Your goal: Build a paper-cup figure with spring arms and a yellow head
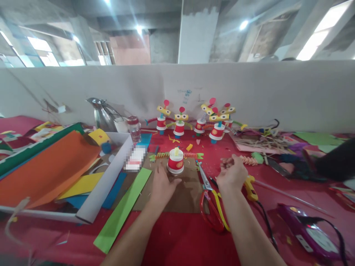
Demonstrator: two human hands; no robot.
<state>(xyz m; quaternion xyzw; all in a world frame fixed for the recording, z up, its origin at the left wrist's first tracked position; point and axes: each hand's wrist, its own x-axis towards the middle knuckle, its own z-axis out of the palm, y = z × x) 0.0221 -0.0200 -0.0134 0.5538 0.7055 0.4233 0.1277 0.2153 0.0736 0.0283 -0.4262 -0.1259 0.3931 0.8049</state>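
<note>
A red and white paper cup figure (175, 165) stands on a brown board (180, 195), a folded paper arm stretching out to each side. My left hand (163, 181) is at the cup's lower left with fingers spread; whether it touches the cup is unclear. Over the red table to the right is my right hand (232, 170), its fingers curled together; anything between them is too small to make out. Scissors (213, 207) with red and yellow handles lie between my hands. A yellow glue gun (251, 188) rests just right of my right wrist.
Several finished cup figures (179, 129) stand at the back. At left is a white box (104, 190) of coloured paper, with a green strip (123, 210) beside it. A metal jug (102, 116) and glass jar (134, 129) stand behind. A purple device (310, 232) lies right, near a dark sleeve (337, 159).
</note>
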